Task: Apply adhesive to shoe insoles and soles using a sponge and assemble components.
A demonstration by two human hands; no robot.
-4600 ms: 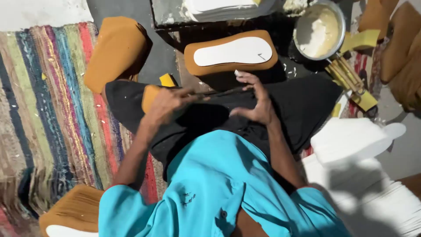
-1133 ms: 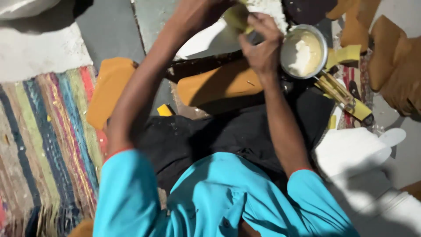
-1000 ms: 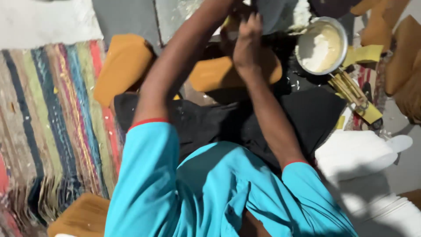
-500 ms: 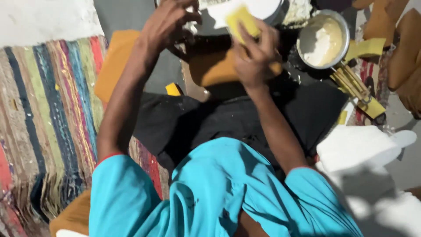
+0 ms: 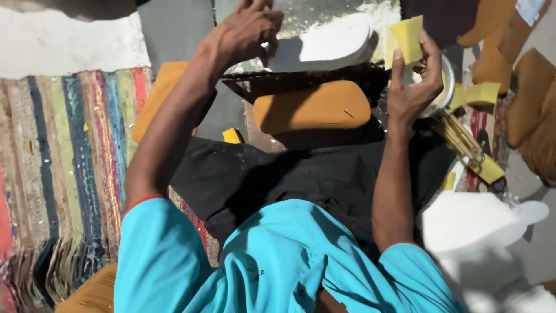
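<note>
1. The right hand (image 5: 412,93) holds a yellow sponge piece (image 5: 407,38) upright, its fingers (image 5: 433,58) clamped on the lower edge, just above the metal bowl (image 5: 447,87) at the right. Most of the bowl is hidden behind the hand, so its contents cannot be read here.

2. The left hand (image 5: 246,32) reaches forward to the near end of a white sole-shaped cutout (image 5: 324,46) lying on the speckled slab (image 5: 324,14). Its fingers are curled together at the cutout's edge; whether they pinch it or only press it cannot be told.

3. A tan insole (image 5: 313,107) lies flat between the 2 arms, just in front of the black cloth (image 5: 278,174) over the lap, with no hand touching it.

4. Judged from this, the work is coating pieces with the sponge. It would go best with the sponge gripped low, as now, so the top edge stays free to spread.

5. The left hand should pin the white cutout flat near 1 end, so that it does not slide when the sponge wipes along it.

6. Strokes should likely run lengthwise, heel to toe, and stop short of the rim so nothing smears onto the slab.

7. More tan pieces (image 5: 527,98) and yellow sponge blocks (image 5: 483,93) lie at the right, near the bowl, with a striped rug (image 5: 63,162) on the left.
</note>
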